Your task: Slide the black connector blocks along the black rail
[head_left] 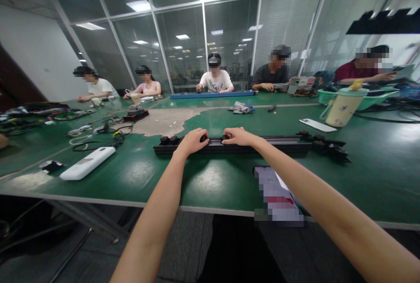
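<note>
A long black rail with a channel [278,146] lies crosswise on the green table in front of me. My left hand [193,141] rests over its left half, fingers closed around a small black part [204,138] set in the channel. A little to the right, my right hand [241,137] grips another small black part [225,138] in the same channel. Several dark knob-like pieces [169,140] sit at the rail's left end. More black pieces [323,144] are bunched at its right end. The undersides of the held parts are hidden by my fingers.
Near me lie a phone [275,191] and a white oblong device [88,163]. A white phone [317,125] and a cream tumbler [346,107] stand at right. Cables [98,136] and gloves [242,107] lie farther off. Several people sit across, one behind a blue bar [213,94].
</note>
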### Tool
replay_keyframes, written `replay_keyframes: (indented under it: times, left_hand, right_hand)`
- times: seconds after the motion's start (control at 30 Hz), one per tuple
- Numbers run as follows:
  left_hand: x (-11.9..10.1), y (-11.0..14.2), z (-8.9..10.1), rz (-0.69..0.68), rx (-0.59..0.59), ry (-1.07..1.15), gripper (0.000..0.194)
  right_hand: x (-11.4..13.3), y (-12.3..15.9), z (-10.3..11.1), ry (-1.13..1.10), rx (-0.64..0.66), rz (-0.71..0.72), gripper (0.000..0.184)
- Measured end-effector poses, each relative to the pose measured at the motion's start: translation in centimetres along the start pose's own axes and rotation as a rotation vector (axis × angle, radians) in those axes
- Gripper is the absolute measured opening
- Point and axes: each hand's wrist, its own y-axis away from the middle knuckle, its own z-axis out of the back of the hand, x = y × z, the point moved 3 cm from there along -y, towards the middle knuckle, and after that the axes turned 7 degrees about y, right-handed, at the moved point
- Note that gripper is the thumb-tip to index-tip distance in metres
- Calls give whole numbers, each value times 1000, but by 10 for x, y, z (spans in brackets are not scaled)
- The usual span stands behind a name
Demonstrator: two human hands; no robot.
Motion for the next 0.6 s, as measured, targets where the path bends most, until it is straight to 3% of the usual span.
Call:
replay_keyframes:
  times: [0.2,0.6]
  left_hand:
    - [1,-1,-1,-5,-5,-5,11]
    - [0,-1,-2,9,-2,0,10]
  right_hand:
    - [-7,-1,-2,-94,-25,62,28]
    - [-30,4,-20,-308,-97,155,59]
